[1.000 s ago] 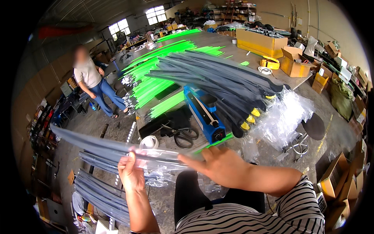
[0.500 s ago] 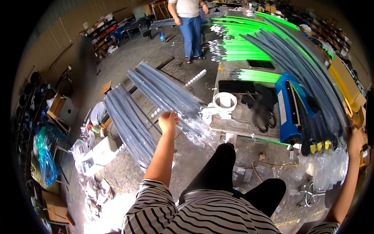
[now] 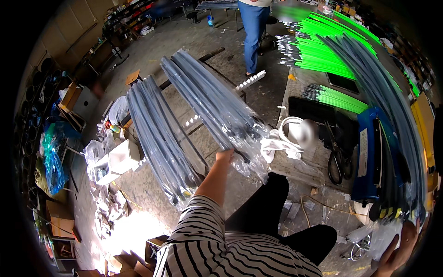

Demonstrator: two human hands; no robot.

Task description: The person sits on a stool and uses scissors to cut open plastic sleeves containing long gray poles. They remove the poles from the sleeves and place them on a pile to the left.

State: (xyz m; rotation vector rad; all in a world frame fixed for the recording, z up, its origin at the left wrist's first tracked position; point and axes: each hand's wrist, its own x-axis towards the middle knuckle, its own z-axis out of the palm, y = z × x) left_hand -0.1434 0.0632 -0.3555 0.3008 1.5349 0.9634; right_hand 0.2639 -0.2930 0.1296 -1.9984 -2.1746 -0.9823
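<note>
My left hand (image 3: 224, 157) is closed at the near end of the middle bundle of dark rods in clear plastic sleeves (image 3: 210, 97), with its fingers round the bundle's left edge. To the left lies a second bundle of sleeved rods (image 3: 154, 129). Far to the right, my right hand (image 3: 400, 247) has its fingers apart, next to crumpled clear plastic (image 3: 376, 235) at the near end of a long bundle of sleeved rods (image 3: 383, 97) on the table. Several yellow patches show at that end.
On the wooden table (image 3: 307, 171) are a blue sealing machine (image 3: 369, 159), black scissors (image 3: 339, 161), a white tape roll (image 3: 290, 129) and bright green rods (image 3: 327, 51). A person in blue trousers (image 3: 254, 34) stands beyond it. White boxes (image 3: 122, 157) sit at left.
My left hand has moved right and nearer, onto the middle bundle's end. My right hand has come nearer to me, down from the long bundle's side. The view has shifted, and the person stands differently.
</note>
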